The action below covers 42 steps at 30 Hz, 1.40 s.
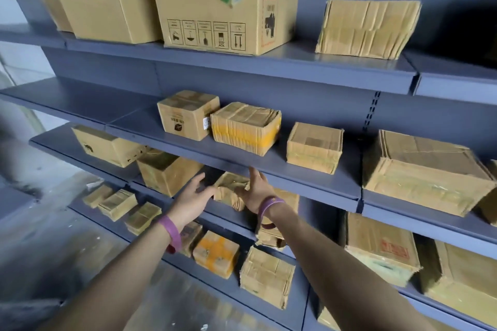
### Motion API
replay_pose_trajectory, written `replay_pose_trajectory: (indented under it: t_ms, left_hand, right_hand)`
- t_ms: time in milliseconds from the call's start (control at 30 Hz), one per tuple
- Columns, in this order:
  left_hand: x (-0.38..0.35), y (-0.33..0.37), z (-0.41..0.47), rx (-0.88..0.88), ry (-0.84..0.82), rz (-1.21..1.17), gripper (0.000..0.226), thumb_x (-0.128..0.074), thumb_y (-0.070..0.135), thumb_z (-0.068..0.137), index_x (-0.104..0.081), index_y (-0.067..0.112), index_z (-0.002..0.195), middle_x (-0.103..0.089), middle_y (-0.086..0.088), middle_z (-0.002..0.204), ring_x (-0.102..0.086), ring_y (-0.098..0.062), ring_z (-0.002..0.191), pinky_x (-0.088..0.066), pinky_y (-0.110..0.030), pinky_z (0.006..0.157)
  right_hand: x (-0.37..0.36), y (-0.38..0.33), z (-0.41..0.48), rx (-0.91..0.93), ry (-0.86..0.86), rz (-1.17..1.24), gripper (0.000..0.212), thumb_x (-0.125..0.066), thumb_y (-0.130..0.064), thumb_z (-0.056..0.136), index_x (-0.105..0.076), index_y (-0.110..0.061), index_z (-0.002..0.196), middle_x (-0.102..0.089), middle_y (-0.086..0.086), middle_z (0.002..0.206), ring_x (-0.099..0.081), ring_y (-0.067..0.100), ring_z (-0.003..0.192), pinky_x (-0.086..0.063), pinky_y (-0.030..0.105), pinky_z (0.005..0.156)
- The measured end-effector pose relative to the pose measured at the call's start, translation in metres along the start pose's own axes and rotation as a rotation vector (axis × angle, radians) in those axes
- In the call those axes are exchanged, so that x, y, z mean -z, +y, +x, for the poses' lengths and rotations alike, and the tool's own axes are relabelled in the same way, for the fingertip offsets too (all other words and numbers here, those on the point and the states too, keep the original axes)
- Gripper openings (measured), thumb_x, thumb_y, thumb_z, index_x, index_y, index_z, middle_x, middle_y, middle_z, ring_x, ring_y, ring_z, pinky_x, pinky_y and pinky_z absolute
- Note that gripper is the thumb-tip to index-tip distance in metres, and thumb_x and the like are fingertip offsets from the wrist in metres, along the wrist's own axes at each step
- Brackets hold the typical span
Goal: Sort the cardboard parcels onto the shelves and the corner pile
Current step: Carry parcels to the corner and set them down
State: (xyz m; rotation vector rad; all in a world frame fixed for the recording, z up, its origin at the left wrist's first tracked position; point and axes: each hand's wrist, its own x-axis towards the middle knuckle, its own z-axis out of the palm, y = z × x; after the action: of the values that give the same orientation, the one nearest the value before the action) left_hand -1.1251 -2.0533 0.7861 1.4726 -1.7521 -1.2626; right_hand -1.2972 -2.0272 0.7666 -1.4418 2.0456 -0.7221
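Both my arms reach toward a small crumpled cardboard parcel (230,188) lying on the third shelf (226,213), just under the edge of the second shelf (295,177). My left hand (191,197) is beside the parcel's left end with its fingers spread and straight. My right hand (255,191) lies against the parcel's right side, fingers extended upward. Neither hand curls round the parcel. Each wrist wears a purple band.
Blue metal shelving fills the view. Large boxes (223,5) stand on the top shelf, small taped parcels (246,127) on the second, more parcels (266,275) on the lower shelves. A box (166,172) stands left of my hands. Grey floor (40,250) lies at the left.
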Motion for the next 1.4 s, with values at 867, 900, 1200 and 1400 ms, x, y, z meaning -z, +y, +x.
replay_pose_trajectory:
  t_ms: [867,900,1200,1400]
  left_hand:
    - [0.278,-0.144,0.241,0.036,-0.161,0.047,0.053,-0.056,0.028,0.100,-0.039,0.019,0.149,-0.037,-0.007,0.155,-0.037,-0.023,0.141,-0.031,-0.033,0.111]
    - [0.286,-0.148,0.248,0.037,-0.166,0.051,0.053,-0.056,0.027,0.100,-0.039,0.017,0.149,-0.037,-0.009,0.155,-0.037,-0.023,0.142,-0.031,-0.032,0.110]
    - [0.346,-0.200,0.335,0.097,-0.172,0.097,0.053,-0.056,0.026,0.099,-0.040,0.012,0.148,-0.041,-0.010,0.153,-0.041,-0.025,0.139,-0.034,-0.034,0.111]
    - [0.389,-0.234,0.391,0.170,-0.114,0.143,0.048,-0.055,0.022,0.099,-0.047,0.008,0.144,-0.050,-0.011,0.146,-0.047,-0.029,0.133,-0.038,-0.038,0.109]
  right_hand:
    - [-0.257,-0.228,0.189,-0.138,-0.053,0.047,0.069,-0.058,-0.031,0.096,-0.024,-0.014,0.154,-0.038,0.016,0.150,-0.044,0.037,0.132,-0.038,0.038,0.106]
    - [-0.265,-0.235,0.195,-0.149,-0.056,0.050,0.069,-0.058,-0.031,0.096,-0.023,-0.013,0.154,-0.037,0.016,0.151,-0.044,0.037,0.132,-0.038,0.038,0.105]
    - [-0.333,-0.275,0.270,-0.158,-0.139,0.058,0.071,-0.056,-0.025,0.098,-0.018,-0.010,0.156,-0.035,0.018,0.153,-0.041,0.036,0.135,-0.036,0.034,0.104]
    - [-0.378,-0.293,0.328,-0.180,-0.226,0.068,0.072,-0.056,-0.025,0.097,-0.017,-0.009,0.156,-0.033,0.017,0.155,-0.039,0.034,0.138,-0.036,0.032,0.104]
